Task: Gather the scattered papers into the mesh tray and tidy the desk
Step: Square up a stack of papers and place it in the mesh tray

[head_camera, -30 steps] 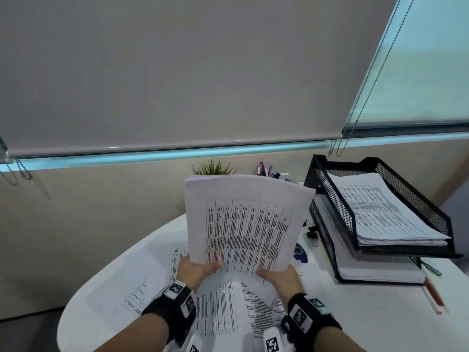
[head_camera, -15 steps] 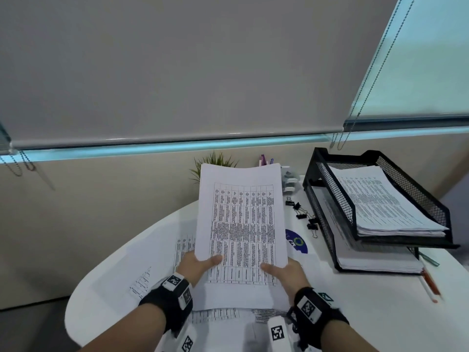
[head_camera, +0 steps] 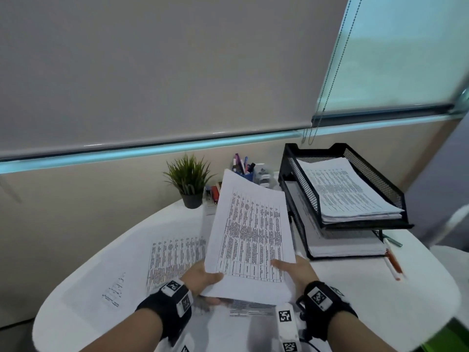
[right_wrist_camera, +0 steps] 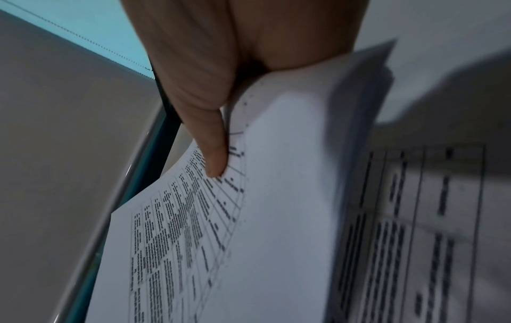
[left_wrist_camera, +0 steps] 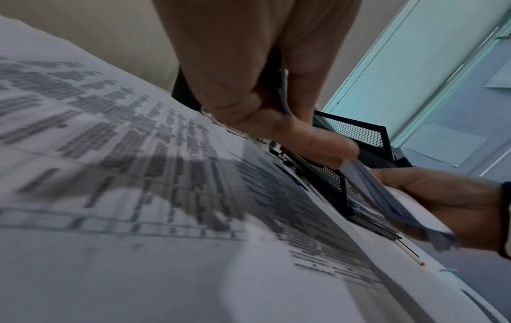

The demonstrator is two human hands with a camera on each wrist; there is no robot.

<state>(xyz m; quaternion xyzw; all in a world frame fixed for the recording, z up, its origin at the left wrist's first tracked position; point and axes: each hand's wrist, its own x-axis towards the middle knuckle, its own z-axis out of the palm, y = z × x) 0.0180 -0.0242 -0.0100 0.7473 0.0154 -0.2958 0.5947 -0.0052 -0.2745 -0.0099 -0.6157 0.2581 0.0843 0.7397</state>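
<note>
Both hands — left hand [head_camera: 200, 276], right hand [head_camera: 298, 271] — pinch the white printed paper stack [head_camera: 251, 237] by thumbs; best square its edges, then slide it flat into the black mesh tray [head_camera: 375, 174].

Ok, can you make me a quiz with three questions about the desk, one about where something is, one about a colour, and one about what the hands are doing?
1. Where is the plant?
A. Desk's far edge, left of the pen cup
B. Inside the tray
C. On the floor

2. What colour is the tray?
A. Red
B. Black
C. White

3. What are the hands doing?
A. Resting flat
B. Holding pens
C. Both holding a paper stack

Answers:
1 A, it stands by the wall, left of the pens.
2 B, its mesh is black.
3 C, the left hand and right hand grip the stack's near edge, off the desk.
</note>
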